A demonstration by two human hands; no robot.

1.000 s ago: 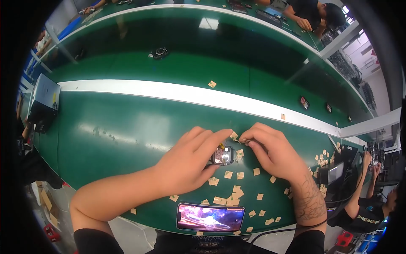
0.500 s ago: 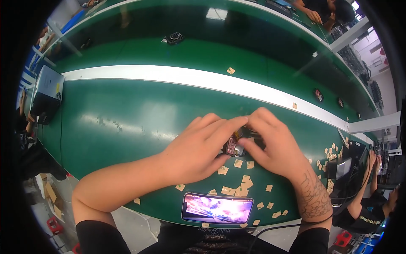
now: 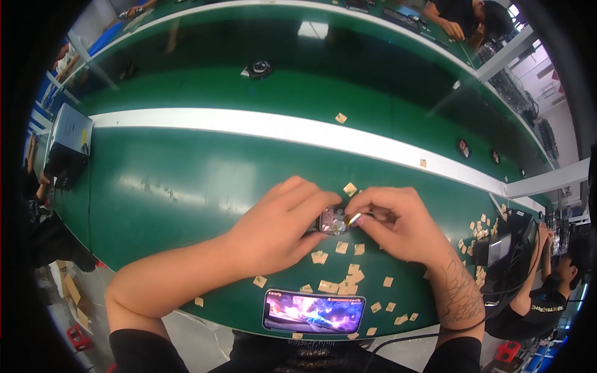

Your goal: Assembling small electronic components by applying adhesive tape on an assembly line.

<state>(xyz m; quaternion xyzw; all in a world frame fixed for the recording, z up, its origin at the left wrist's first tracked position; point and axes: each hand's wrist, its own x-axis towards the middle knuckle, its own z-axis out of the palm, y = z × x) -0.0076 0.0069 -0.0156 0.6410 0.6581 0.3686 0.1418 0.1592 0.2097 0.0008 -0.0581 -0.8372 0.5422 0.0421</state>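
My left hand [image 3: 277, 227] grips a small open electronic device [image 3: 331, 222] by its left side. The device has a dark case with a reddish circuit board and round silvery parts inside. At its right edge, my right hand [image 3: 401, 224] pinches a small flat silvery piece [image 3: 355, 219] with a yellowish patch, between thumb and fingers. Whether that piece is joined to the device I cannot tell. Just beyond the hands lies a tan paper square [image 3: 350, 189]. Below them is a phone [image 3: 314, 313] with a bright, colourful picture on its screen.
Several tan squares [image 3: 339, 286] are scattered over the green table [image 3: 168, 180]. A white rail [image 3: 249, 122] crosses beyond it. At the left end stands a grey-and-black box [image 3: 71, 140]; dark equipment with cables [image 3: 497, 248] is at the right, near a co-worker [image 3: 547, 292].
My hands have drawn slightly apart, and the right hand has moved down. The silvery piece now shows in its fingers. More of the device's inside and a tan square beyond are uncovered.
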